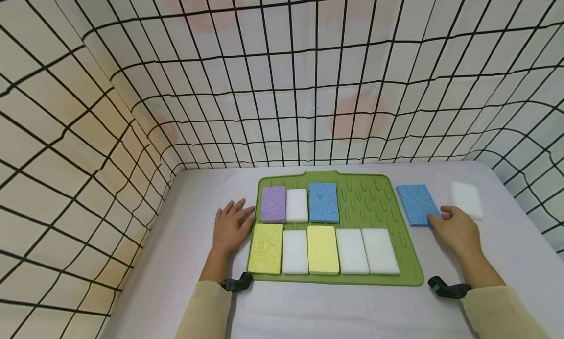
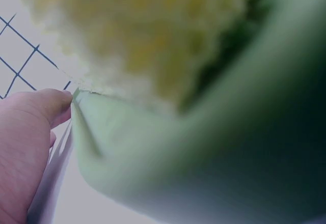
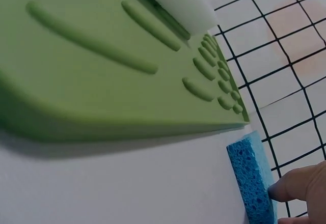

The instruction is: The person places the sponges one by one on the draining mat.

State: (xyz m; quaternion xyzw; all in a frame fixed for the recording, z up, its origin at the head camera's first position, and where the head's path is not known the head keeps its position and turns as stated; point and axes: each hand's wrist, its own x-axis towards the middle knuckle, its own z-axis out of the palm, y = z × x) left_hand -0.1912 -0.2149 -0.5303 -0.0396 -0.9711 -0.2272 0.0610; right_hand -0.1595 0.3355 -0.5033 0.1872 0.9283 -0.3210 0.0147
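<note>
A blue sponge (image 1: pixel 416 205) lies on the table to the right of a green ridged mat (image 1: pixel 370 202). My right hand (image 1: pixel 458 231) pinches its near right corner, the thumb on the sponge; in the right wrist view the thumb meets the blue sponge (image 3: pixel 252 178), while the other fingers are mostly out of frame. Beside the mat's left edge my left hand (image 1: pixel 231 229) rests with fingers spread, fingertips at the mat's rim. The mat's back row holds a purple sponge (image 1: pixel 273 204), a white block (image 1: pixel 297 205) and another blue sponge (image 1: pixel 323 202).
Along the mat's front row lie a yellow sponge (image 1: pixel 266 248), a second yellow sponge (image 1: pixel 323 250) and three white blocks, one at the right end (image 1: pixel 380 251). Another white block (image 1: pixel 466 200) is behind my right hand. A black grid (image 1: pixel 315 84) surrounds the table's back and sides.
</note>
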